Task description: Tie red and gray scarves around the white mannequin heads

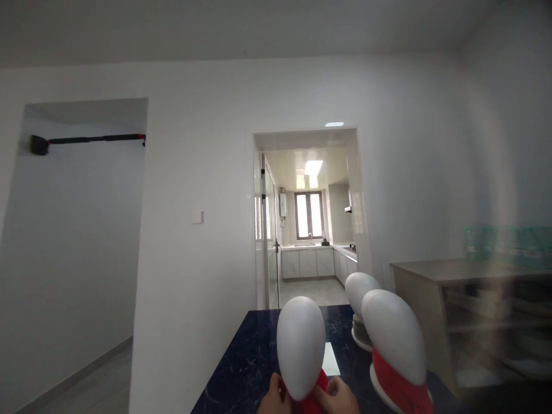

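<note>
In the head view, pinching red fabric (307,407) between thumb and finger of the right hand (338,397), just under an egg-shaped white form (301,345). Curling the left hand (272,397) in at the opposite side, with its grip impossible to tell. Standing nearly upright, narrow end down, between both hands, at the lower middle of the frame.

Running diagonally down to the bottom border, well apart from the left hand: the left edge of a dark blue marbled bench (241,359). Stopping short of a doorway (254,241) at the far edge. Leaving bare bench top to the left of the hands and beyond the form. Narrowing on the right, with a second white form (394,333) tilting over red cloth (397,379), apart from the right hand, and a third white form (359,289) just behind. Facing a cabinet (425,269) past the right edge.

Cutting off both hands and the lower fabric at the bottom border. Hiding part of the third form behind the second. Blurring greenish bottles (513,244) on the cabinet under streaky glare. Showing a bright patch (331,359) on the bench, reflection or flat sheet, hard to make out.
</note>
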A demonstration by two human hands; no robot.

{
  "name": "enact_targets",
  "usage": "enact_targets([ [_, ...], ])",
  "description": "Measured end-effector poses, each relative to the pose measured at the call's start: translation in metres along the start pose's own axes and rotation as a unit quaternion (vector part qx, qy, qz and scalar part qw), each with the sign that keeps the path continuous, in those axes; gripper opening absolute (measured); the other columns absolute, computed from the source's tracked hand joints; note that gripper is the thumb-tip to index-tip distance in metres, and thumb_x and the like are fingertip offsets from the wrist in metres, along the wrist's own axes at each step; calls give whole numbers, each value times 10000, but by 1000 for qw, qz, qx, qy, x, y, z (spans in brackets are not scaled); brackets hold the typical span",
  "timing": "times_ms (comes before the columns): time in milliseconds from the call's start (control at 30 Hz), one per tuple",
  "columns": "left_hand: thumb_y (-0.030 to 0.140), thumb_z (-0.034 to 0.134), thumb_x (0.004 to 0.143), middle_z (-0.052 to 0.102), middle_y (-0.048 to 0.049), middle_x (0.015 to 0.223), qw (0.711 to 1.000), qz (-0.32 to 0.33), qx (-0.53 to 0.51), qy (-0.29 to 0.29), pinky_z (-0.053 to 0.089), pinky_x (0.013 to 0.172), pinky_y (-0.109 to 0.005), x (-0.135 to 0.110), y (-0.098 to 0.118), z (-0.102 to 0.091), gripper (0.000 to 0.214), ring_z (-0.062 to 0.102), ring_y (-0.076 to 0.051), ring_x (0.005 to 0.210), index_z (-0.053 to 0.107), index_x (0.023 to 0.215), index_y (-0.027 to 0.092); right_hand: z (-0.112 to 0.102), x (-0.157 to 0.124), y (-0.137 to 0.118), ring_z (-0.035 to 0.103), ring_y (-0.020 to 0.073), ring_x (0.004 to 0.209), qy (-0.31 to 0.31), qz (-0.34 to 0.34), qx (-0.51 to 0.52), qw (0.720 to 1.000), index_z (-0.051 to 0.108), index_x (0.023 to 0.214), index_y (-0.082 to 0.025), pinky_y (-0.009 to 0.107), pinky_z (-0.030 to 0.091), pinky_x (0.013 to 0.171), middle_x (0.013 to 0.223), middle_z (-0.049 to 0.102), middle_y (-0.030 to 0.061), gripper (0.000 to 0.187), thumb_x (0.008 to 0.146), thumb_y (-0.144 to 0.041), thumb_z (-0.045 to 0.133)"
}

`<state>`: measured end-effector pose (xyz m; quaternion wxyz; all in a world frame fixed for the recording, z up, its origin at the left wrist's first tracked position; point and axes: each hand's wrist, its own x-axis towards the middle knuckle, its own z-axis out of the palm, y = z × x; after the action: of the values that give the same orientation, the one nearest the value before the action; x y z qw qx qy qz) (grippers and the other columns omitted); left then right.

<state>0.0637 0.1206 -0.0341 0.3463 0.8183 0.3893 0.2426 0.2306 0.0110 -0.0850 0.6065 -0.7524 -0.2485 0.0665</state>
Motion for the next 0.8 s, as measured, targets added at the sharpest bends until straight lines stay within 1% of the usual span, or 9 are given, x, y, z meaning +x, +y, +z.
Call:
enact_targets([
  [67,371,578,966,834,-107,1089,1000,12,-18,-2,529,851,-317,-6,6,-1,114,798,-287,1064,589,1029,277,2,0,-2,578,200,622,-1,14,57,998,519,574,-263,313,428,618,559,594,-29,443,515,-537,862],
  [133,425,629,933,836,-104,1089,999,18,-43,-7,533,857,-318,-11,12,-2,197,798,-296,1070,578,1057,280,3,-1,-3,593,198,620,-1,19,91,996,532,610,-261,309,449,605,580,615,-30,419,518,-498,864],
  [233,535,712,857,836,-111,1056,998,3,-60,-8,537,844,-351,-19,20,-3,374,801,-336,1036,555,1078,277,2,-3,-5,580,181,577,-10,27,147,989,519,615,-259,298,451,568,560,605,-43,402,520,-433,869],
  [333,576,795,761,829,-117,1013,998,-21,-56,8,526,825,-391,-24,27,-2,498,796,-387,1004,534,1067,283,3,-9,-8,568,166,573,-26,26,204,978,513,608,-254,285,450,558,552,600,-51,381,510,-367,864],
  [467,543,796,772,814,-89,1029,993,-26,-111,20,518,840,-387,-26,29,6,497,792,-359,996,514,1091,286,9,-17,-14,556,145,594,-57,15,284,957,480,603,-252,261,437,561,561,586,-62,376,502,-295,839],
  [600,398,802,781,799,-115,1095,972,1,-232,39,548,867,-366,-19,22,18,557,792,-312,994,462,1195,248,13,-23,-19,541,125,564,-86,19,353,931,454,620,-250,250,435,549,564,582,-68,420,486,-270,852],
  [667,316,792,778,801,-116,1059,960,3,-278,37,569,815,-353,-14,16,22,550,797,-294,928,454,1204,235,10,-24,-20,527,113,536,-77,32,378,922,463,642,-245,237,419,527,562,571,-77,416,506,-270,855],
  [733,266,768,782,804,-98,978,952,-5,-303,31,570,721,-340,-9,10,25,497,791,-280,826,475,1182,228,2,-22,-20,517,106,508,-51,51,402,913,460,668,-248,229,411,506,558,549,-89,389,553,-292,829],
  [800,230,767,772,796,-78,890,940,-19,-338,36,561,659,-327,-5,4,27,433,776,-271,760,519,1127,215,-8,-20,-18,550,123,514,-26,68,424,903,445,693,-257,243,448,512,574,558,-83,367,580,-310,790],
])
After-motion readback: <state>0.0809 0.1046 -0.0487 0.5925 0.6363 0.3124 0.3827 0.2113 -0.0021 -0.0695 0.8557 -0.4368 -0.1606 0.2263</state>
